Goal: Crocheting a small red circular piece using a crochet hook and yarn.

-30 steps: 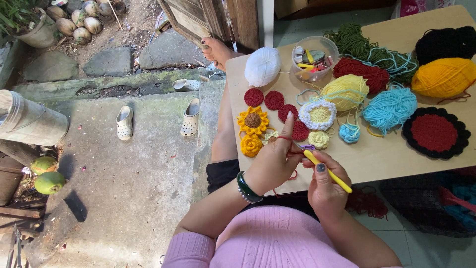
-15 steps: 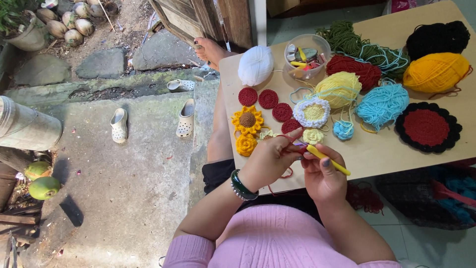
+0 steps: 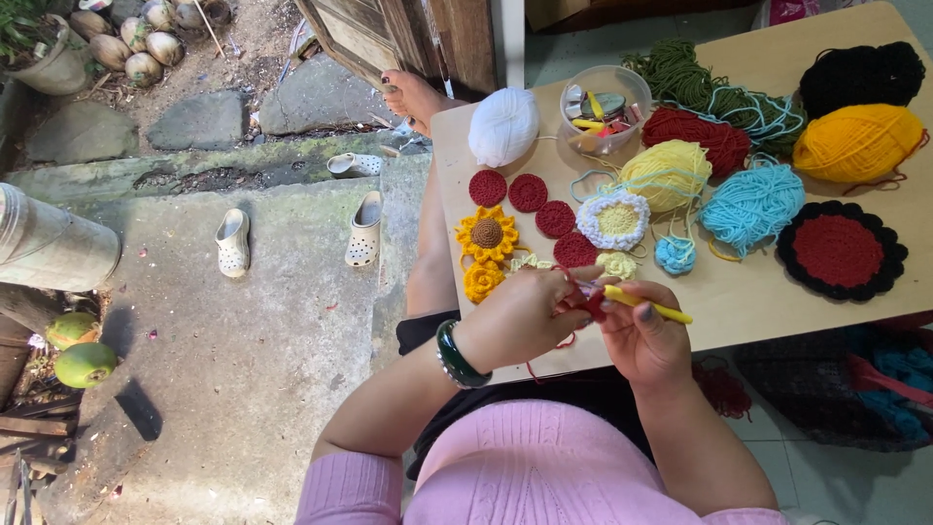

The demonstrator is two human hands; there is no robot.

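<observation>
Right hand: fingers clamped on yellow crochet hook, shifted lower on counter; left hand: fingers pinching red crochet piece.

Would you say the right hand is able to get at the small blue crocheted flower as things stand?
Probably yes: the blue flower lies uncovered on the board just beyond the right hand, with nothing between them, though that hand already holds the yellow crochet hook.
</observation>
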